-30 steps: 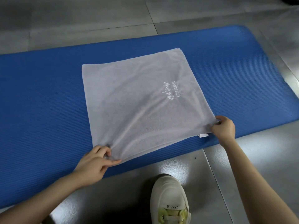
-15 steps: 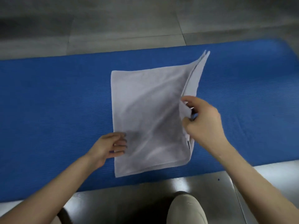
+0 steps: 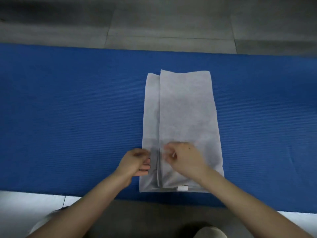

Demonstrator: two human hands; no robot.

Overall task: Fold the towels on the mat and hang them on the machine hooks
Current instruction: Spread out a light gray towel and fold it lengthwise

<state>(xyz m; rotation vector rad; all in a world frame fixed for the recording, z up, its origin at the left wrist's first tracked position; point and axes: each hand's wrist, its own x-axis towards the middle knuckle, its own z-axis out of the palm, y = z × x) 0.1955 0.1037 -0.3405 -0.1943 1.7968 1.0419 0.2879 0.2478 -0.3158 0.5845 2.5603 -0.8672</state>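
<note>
**Grey towel, part-folded, on blue mat: two hands at its near end**

Item 1. Towel (image 3: pixel 187 117): pale grey and long. It lay flat on the mat with its length running away from the person. An upper flap was folded over from the right. The flap's free edge ran lengthwise and left a narrow strip of the lower layer uncovered along the left side. The far ends of the two layers did not line up. A small white label (image 3: pixel 182 188) showed at the near edge.

Item 2. Mat (image 3: pixel 68 117): blue and ribbed. It stretched across the whole width of the view, and the towel sat a little right of centre on it.

Item 3. Left hand (image 3: pixel 135 164): placed at the towel's left edge, towards the near end. The fingers were curled and their tips touched the uncovered strip. Blur hid whether they pinched the cloth or only rested against it.

Item 4. Right hand (image 3: pixel 184 158): placed over the upper flap, just beside the flap's free edge and close to the left hand. The fingers were bent inward. Blur likewise hid whether they gripped the flap.

Item 5. Floor (image 3: pixel 171 23): grey tiles beyond the mat, with lighter tiles on the near side.

Item 6. Shoe (image 3: pixel 211 232): a pale toe at the bottom edge of the view, on the floor short of the mat.
</note>
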